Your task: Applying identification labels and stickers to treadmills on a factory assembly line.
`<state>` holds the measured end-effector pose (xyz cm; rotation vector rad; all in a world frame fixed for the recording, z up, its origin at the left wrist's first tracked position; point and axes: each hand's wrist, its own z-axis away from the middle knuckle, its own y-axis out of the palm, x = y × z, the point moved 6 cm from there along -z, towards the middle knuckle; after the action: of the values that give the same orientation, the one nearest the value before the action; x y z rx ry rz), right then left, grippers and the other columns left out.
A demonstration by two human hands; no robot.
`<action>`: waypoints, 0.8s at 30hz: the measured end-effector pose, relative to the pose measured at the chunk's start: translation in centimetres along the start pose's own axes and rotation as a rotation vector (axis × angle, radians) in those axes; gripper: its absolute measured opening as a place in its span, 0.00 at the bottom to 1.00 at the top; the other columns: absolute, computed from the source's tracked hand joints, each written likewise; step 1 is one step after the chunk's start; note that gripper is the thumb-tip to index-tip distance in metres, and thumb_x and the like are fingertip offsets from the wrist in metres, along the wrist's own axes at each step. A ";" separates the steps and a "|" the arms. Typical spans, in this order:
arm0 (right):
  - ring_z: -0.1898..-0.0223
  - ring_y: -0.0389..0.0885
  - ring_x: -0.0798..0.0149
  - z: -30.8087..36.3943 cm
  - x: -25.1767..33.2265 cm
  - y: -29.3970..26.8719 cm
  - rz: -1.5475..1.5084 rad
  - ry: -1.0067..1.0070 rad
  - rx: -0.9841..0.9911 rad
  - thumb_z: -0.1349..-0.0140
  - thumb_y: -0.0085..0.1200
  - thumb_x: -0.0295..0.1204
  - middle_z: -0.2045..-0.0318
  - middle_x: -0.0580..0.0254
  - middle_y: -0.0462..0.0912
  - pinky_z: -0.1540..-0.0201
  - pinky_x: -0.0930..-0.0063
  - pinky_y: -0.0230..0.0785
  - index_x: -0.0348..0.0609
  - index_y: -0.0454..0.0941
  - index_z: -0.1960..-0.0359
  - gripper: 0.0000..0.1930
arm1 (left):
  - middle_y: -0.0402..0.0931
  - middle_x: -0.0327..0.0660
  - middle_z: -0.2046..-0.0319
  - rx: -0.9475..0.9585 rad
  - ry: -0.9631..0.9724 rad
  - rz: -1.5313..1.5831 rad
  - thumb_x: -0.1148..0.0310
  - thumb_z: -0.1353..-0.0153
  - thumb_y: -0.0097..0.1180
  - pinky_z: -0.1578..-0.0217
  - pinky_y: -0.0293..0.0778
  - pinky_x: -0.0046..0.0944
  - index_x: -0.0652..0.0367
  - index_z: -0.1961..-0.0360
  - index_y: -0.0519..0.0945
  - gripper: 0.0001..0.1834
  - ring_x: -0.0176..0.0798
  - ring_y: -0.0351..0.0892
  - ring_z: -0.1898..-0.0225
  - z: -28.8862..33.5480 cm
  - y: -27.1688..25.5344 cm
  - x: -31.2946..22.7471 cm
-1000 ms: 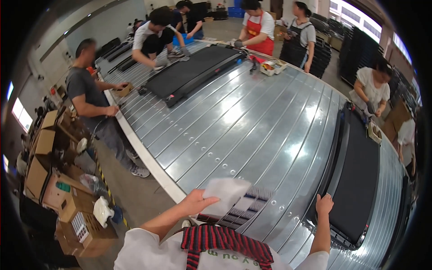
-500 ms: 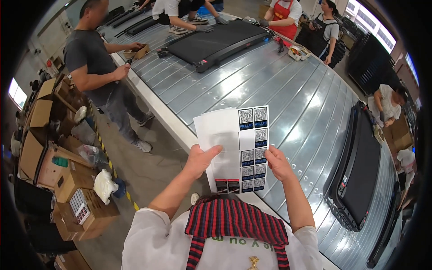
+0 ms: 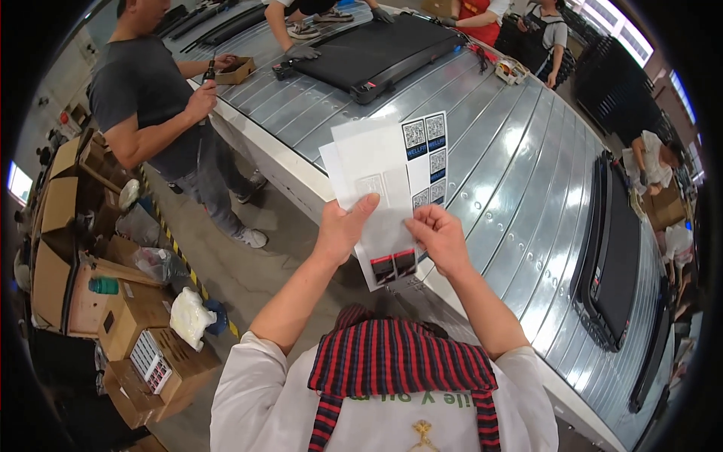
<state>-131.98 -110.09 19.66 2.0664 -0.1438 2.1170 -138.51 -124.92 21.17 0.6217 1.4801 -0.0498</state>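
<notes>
Several white sheets of labels are held upright in front of my chest. My left hand (image 3: 341, 230) grips their left edge, its thumb flat across the front sheet (image 3: 380, 207), which is mostly bare backing with two red-and-black labels at its bottom. Behind it a label sheet (image 3: 437, 163) carries blue-and-black labels with square codes in its right-hand columns. My right hand (image 3: 440, 237) pinches at the right edge of the front sheet, thumb and forefinger together. The other fingers curl, and the lower part of the rear sheet is hidden.
A metal-topped table (image 3: 497, 173) stretches ahead, bearing a large black panel (image 3: 376, 56) and another black panel (image 3: 610, 256) at right. A co-worker (image 3: 158, 113) stands at left holding a tool. Cardboard boxes (image 3: 135, 324) stand on the left floor beside a yellow-black line.
The front sheet now covers more of the coded labels on the sheet behind. My right hand has moved slightly left and up to the front sheet's edge. The sheets have risen.
</notes>
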 end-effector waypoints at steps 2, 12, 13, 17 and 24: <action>0.82 0.66 0.80 -0.9 0.9 0.3 -0.043 -0.032 -0.069 0.47 0.53 0.25 0.80 0.71 0.73 0.81 0.87 0.58 0.39 0.72 0.70 0.05 | 0.74 0.38 0.66 0.018 -0.005 -0.019 0.61 0.48 0.58 0.65 0.69 0.30 0.67 0.60 0.74 0.20 0.29 0.71 0.66 0.0 -0.5 0.5; 0.65 0.74 0.54 -1.0 5.5 -0.4 0.689 -0.772 -0.255 0.55 0.52 0.21 0.66 0.56 0.75 0.63 0.69 0.66 0.36 0.71 0.66 0.12 | 0.75 0.38 0.68 -0.075 -0.061 -0.101 0.66 0.48 0.57 0.64 0.68 0.30 0.67 0.62 0.75 0.16 0.29 0.72 0.66 -0.9 0.0 3.1; 0.64 0.75 0.58 -0.9 4.6 -0.4 0.552 -0.759 -0.160 0.55 0.53 0.23 0.64 0.56 0.76 0.61 0.72 0.66 0.38 0.72 0.63 0.14 | 0.76 0.39 0.69 -0.062 -0.108 -0.167 0.67 0.48 0.56 0.65 0.68 0.30 0.68 0.63 0.76 0.15 0.29 0.72 0.67 -1.3 -0.1 3.7; 0.70 0.75 0.67 -2.9 -0.5 -2.6 -0.051 -0.288 0.000 0.53 0.55 0.26 0.70 0.59 0.78 0.66 0.76 0.67 0.39 0.73 0.61 0.16 | 0.77 0.40 0.71 0.147 -0.169 -0.391 0.70 0.49 0.54 0.68 0.69 0.30 0.69 0.66 0.76 0.12 0.29 0.73 0.69 -1.6 3.4 4.1; 0.85 0.65 0.80 -6.5 4.2 -8.5 0.253 -0.229 -0.227 0.48 0.52 0.27 0.85 0.71 0.70 0.83 0.85 0.58 0.34 0.70 0.59 0.15 | 0.77 0.38 0.71 0.407 -0.189 -0.338 0.60 0.50 0.60 0.67 0.69 0.30 0.66 0.64 0.77 0.19 0.28 0.72 0.68 -3.1 8.9 5.4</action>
<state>-136.74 -100.22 23.21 2.2402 -0.6768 1.8751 -137.10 -114.30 19.42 0.6636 1.3849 -0.6684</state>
